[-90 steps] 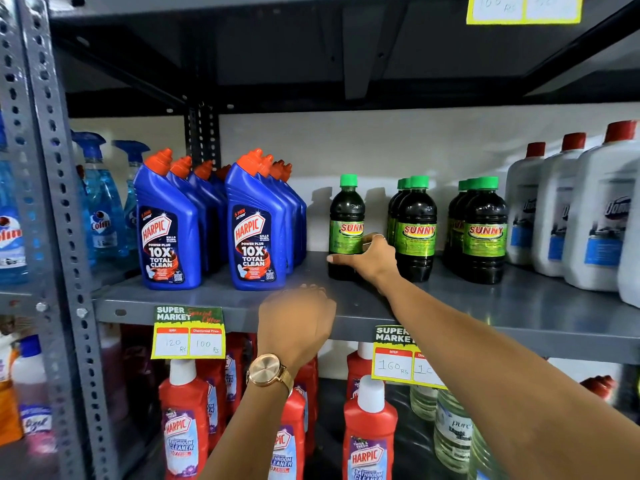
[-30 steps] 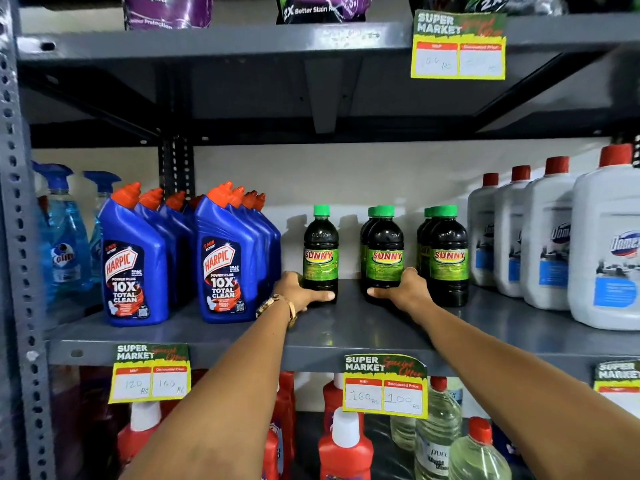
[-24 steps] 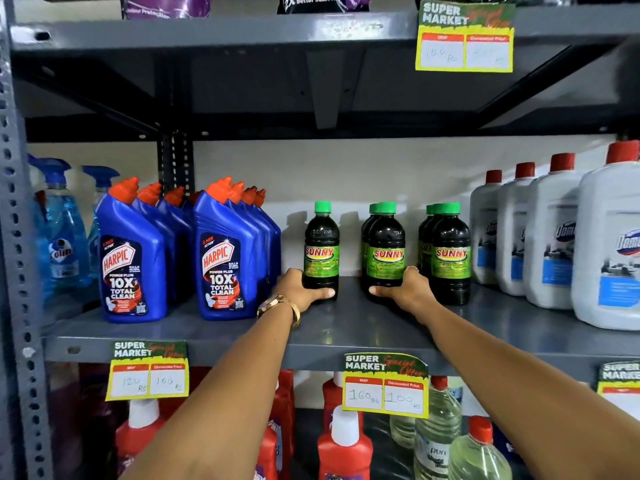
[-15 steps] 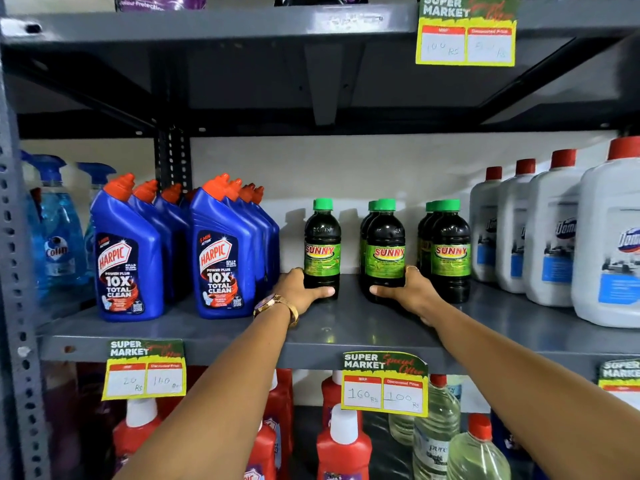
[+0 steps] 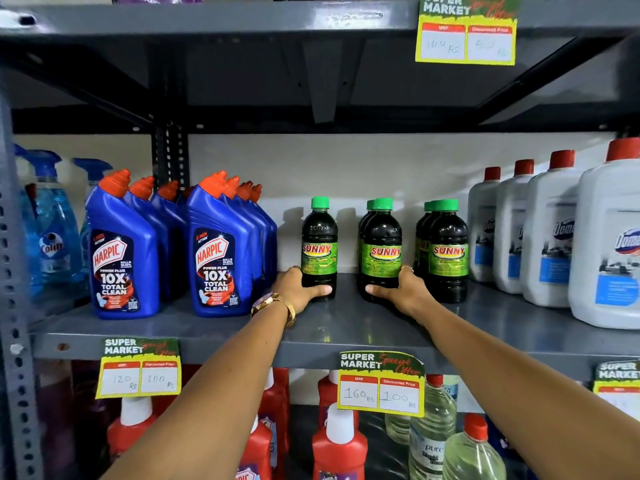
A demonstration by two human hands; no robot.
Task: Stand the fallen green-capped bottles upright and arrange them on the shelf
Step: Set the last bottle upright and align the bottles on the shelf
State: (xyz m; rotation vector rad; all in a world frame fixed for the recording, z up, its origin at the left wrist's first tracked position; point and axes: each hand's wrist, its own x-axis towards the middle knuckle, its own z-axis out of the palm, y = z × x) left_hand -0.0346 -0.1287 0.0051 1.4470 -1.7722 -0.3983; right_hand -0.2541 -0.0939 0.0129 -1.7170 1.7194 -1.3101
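Observation:
Dark green-capped bottles with green SUNNY labels stand upright on the grey shelf (image 5: 346, 327) in three short rows. My left hand (image 5: 301, 289) wraps the base of the single left bottle (image 5: 319, 244). My right hand (image 5: 403, 291) wraps the base of the front bottle of the middle row (image 5: 381, 247), with another bottle right behind it. The right row (image 5: 446, 247) stands untouched beside my right hand. No green-capped bottle lies on its side in view.
Blue Harpic bottles (image 5: 218, 254) crowd the shelf close to my left hand. Large white red-capped jugs (image 5: 550, 237) stand to the right. Blue spray bottles (image 5: 52, 230) sit far left. The upper shelf (image 5: 242, 19) hangs overhead; red and clear bottles fill the shelf below.
Three seconds ago my right hand touched the left bottle while my left hung below the shelf edge. Now each hand holds its own bottle's base; little has moved in the last second.

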